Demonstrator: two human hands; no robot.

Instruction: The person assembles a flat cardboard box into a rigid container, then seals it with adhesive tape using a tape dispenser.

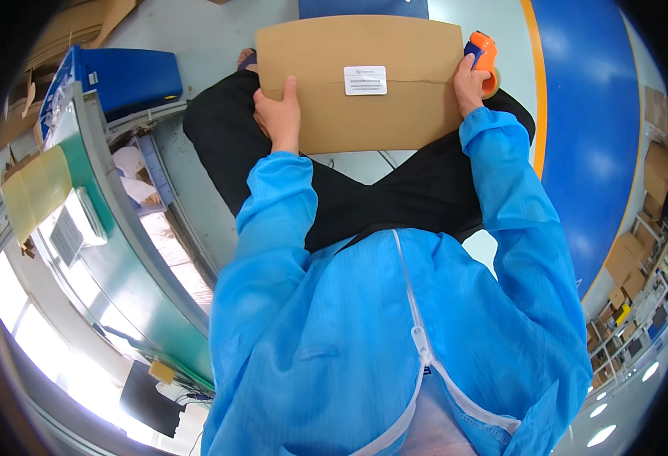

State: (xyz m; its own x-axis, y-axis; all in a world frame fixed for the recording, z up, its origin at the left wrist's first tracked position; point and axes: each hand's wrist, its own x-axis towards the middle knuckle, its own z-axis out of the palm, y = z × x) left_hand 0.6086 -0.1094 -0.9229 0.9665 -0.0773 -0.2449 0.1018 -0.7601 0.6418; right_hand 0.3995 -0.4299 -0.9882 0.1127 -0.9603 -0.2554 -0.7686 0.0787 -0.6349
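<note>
A flat brown cardboard box [360, 121] rests across my knees, with a small white label [365, 80] near the middle of its upper face. My left hand [278, 120] grips the box's left edge, thumb lying on top and the other fingers mostly hidden at the side. At the right edge, my right hand [468, 87] holds an orange and blue tape dispenser [484, 52] and also touches the box's side. Part of a tan tape roll [491, 82] shows beside the right fingers. The underside of the box is hidden.
On the left stands a workbench with a green top [94, 171], bearing a white device [83, 220] and a yellowish sheet [37, 186]. Beyond it is a blue bin [136, 80]. To the right, blue floor [588, 129] has a yellow border; shelves with cartons [626, 258] stand farther off.
</note>
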